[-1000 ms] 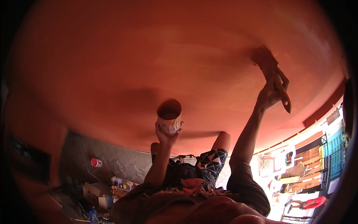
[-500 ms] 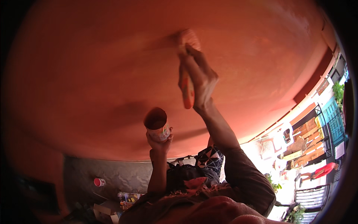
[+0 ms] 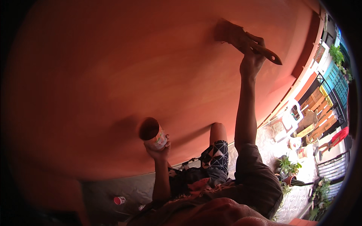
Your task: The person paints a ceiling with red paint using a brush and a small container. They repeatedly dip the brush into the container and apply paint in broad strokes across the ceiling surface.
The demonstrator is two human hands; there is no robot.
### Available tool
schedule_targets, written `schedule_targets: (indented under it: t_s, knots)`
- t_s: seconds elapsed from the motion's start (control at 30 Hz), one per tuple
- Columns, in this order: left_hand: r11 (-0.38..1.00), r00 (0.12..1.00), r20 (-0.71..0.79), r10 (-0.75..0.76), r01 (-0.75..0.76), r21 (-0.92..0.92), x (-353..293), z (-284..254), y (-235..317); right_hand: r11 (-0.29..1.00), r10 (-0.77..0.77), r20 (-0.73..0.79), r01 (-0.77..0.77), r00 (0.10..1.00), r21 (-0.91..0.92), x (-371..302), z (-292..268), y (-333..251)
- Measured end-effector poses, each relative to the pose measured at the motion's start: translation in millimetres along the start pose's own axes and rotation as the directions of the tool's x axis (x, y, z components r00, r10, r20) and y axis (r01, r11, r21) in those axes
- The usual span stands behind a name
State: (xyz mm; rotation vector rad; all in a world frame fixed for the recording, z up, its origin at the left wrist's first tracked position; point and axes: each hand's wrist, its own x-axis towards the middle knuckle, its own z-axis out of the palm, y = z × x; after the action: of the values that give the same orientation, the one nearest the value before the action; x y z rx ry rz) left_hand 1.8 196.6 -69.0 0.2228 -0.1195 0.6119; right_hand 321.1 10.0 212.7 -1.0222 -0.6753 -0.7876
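Observation:
A broad orange-red wall (image 3: pixel 169 75) fills most of the view. My right hand (image 3: pixel 253 56) is closed around a paintbrush (image 3: pixel 272 56), whose bristles press on the wall at the upper right of centre. The handle, with a hole at its end, points off to the right. Lower and to the left, my left hand (image 3: pixel 159 152) grips an open paint can (image 3: pixel 157 141) by its side, mouth tilted up. Its inside looks dark reddish; how much paint it holds I cannot tell.
A small red and white tub (image 3: pixel 119 200) stands on the grey floor at lower left. At right, a sunlit yard holds a white plastic chair (image 3: pixel 290 120), stacked wooden boards (image 3: pixel 320 116), potted plants (image 3: pixel 288 165) and a metal gate (image 3: pixel 332 169). A person in red (image 3: pixel 339 137) is there.
My right hand has carried the brush to the right and slightly up along the wall, its handle swinging from downward to rightward. The paint can has shifted slightly left and down in the view.

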Motion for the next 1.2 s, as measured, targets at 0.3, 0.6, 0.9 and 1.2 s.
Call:
schedule_targets:
  t_s: [0.3,0.6,0.9,1.2]
  knots:
    - [0.993,0.993,0.028,-0.116,0.116,0.021,7.0,9.8,-5.3,0.897,-0.334,-0.057,0.299,0.941,-0.326,23.8,-29.7,10.7]
    - [0.987,0.987,-0.032,-0.155,0.156,0.026,0.6,18.5,5.0,0.893,-0.431,0.471,0.44,0.769,0.1,-53.3,87.1,-93.8]
    - [0.985,0.989,0.01,-0.146,0.145,0.094,-0.9,30.3,-3.4,0.971,0.16,-0.082,-0.142,0.984,0.19,49.0,-40.1,-0.4]
    - [0.979,0.981,0.003,-0.194,0.194,0.064,1.9,34.3,-11.7,0.804,-0.431,0.092,0.429,0.897,-0.412,5.0,25.9,-44.0]
